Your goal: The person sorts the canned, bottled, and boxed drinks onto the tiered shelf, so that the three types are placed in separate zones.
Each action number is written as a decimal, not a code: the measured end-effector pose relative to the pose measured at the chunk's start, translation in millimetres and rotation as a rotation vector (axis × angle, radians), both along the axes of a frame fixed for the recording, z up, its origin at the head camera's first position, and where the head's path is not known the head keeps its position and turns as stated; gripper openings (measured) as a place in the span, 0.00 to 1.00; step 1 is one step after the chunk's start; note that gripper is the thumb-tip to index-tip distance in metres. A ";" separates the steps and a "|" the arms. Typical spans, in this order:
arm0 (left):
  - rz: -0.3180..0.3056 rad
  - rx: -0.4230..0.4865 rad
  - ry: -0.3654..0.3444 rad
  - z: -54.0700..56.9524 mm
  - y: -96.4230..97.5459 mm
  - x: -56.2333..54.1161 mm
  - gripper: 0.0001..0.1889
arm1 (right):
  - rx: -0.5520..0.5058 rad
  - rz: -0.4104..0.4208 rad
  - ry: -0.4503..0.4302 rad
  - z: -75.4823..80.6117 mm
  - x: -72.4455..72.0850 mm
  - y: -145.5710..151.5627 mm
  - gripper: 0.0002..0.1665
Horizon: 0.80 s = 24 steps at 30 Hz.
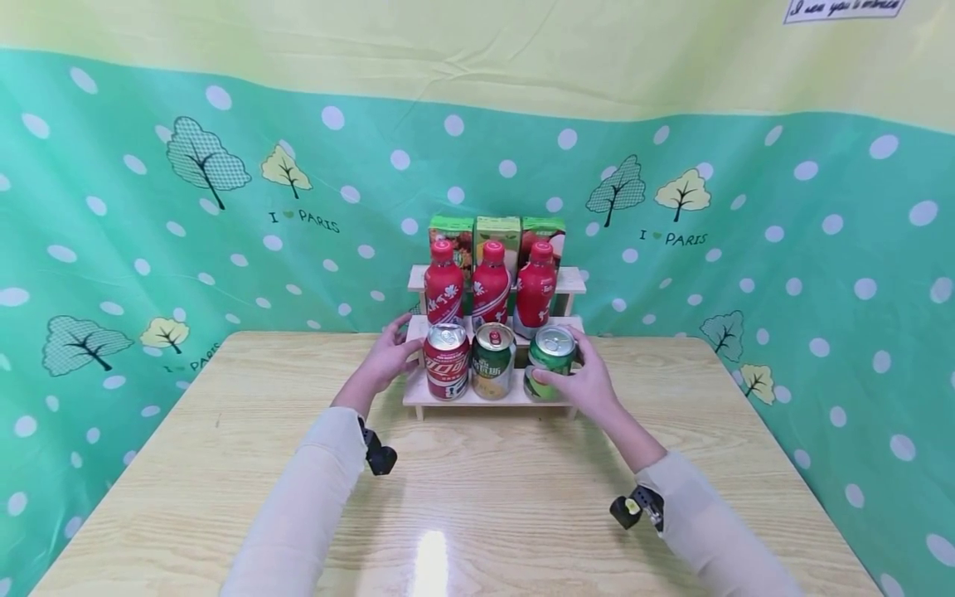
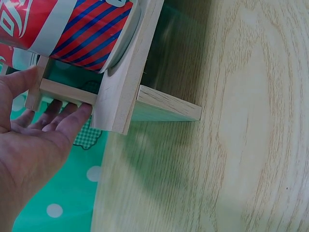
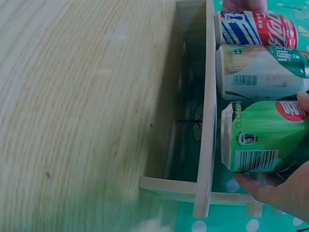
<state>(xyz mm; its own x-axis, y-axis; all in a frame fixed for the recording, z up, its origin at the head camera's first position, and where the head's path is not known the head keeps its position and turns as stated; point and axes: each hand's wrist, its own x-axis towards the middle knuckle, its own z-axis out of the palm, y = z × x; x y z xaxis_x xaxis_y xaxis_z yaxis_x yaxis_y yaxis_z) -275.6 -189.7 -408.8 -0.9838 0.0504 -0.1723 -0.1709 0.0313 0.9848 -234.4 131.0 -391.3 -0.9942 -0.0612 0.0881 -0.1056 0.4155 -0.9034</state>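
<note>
My right hand [image 1: 585, 381] grips a green soda can [image 1: 550, 352] at the right end of the bottom step of a small wooden stepped rack [image 1: 485, 400]. In the right wrist view its thumb and fingers lie on opposite sides of the green can [image 3: 268, 135], whose base is close to the front board. At the rack's left side, my left hand [image 1: 390, 356] holds the wooden side frame [image 2: 67, 91], thumb by the post and fingers under the crossbar. A red cola can [image 1: 447, 363] and a green-and-white can [image 1: 492, 361] stand upright on the bottom step.
Three red-capped bottles [image 1: 490, 286] stand on the middle step. Behind them, three drink cartons [image 1: 498, 235] line the top step. The rack stands at the back of a light wooden table [image 1: 477, 481], in front of a green dotted curtain [image 1: 336, 207].
</note>
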 end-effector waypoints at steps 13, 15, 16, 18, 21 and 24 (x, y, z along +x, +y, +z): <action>-0.001 0.004 0.000 -0.8 0.3 -0.9 0.38 | -0.042 -0.026 -0.018 -9.3 -2.7 -4.8 0.53; -0.006 0.002 -0.004 -0.6 0.6 -0.7 0.38 | -0.049 -0.040 -0.032 -10.2 -2.3 -5.6 0.52; -0.010 0.001 -0.004 -0.4 0.7 -0.5 0.38 | -0.054 -0.041 -0.030 -10.7 -2.2 -5.9 0.52; -0.009 0.001 -0.006 0.6 0.9 0.2 0.38 | -0.062 -0.049 -0.028 -10.9 -2.0 -7.4 0.52; -0.010 0.005 -0.003 2.4 0.6 0.9 0.38 | -0.067 -0.052 -0.006 -10.9 -2.3 -9.8 0.53; -0.006 0.008 -0.007 3.7 -0.4 1.7 0.38 | -0.076 -0.056 0.008 -10.4 -2.7 -12.8 0.53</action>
